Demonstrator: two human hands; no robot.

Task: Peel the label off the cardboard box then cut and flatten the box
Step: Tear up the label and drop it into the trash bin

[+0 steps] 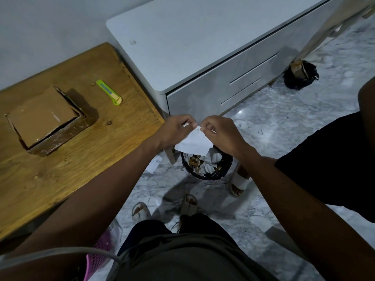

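Label (193, 143) pinched by your left hand (176, 130) and right hand (218, 131): tear it directly above the bin (207, 166) so scraps land inside.

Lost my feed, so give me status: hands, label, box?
Both hands, left and right, pinch the white label over the bin. Box uncut on table, cutter beside it. Nothing in the way.

A white cabinet (182, 47) stands beside the wooden table (60, 169). On the marble floor (284, 128): a black wastebasket (207, 169) full of paper scraps, a pink basket (99, 252).
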